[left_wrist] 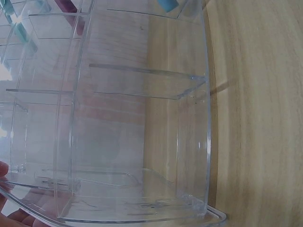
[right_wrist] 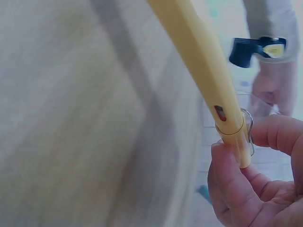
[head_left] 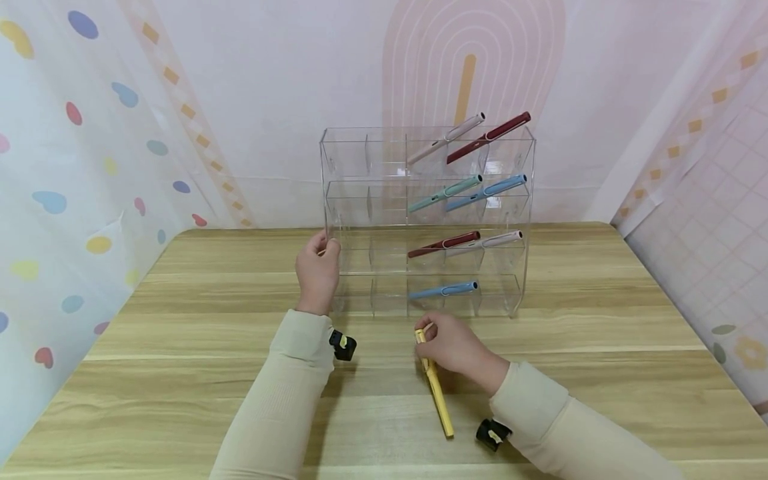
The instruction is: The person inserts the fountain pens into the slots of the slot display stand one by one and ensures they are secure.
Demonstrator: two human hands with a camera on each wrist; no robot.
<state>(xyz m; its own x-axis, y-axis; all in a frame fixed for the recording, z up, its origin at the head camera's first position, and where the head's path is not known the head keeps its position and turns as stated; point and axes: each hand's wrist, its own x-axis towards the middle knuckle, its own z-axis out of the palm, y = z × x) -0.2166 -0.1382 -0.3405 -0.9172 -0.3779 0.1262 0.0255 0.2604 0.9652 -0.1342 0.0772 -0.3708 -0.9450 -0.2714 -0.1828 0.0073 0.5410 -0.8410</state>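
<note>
A yellow pen with a wire clip is pinched near its capped end by my right hand, in front of the rack. In the right wrist view, thumb and fingers close round the cap of the same yellow pen. My left hand grips the left side edge of a clear acrylic pen rack. The left wrist view shows the rack's clear compartments close up, with fingertips at its edge. The lowest row bears one light blue pen.
Higher in the rack lie a dark red pen, a pale pink pen, a green pen, a blue pen, another dark red pen and another pale pink pen. A patterned curtain hangs behind the wooden table.
</note>
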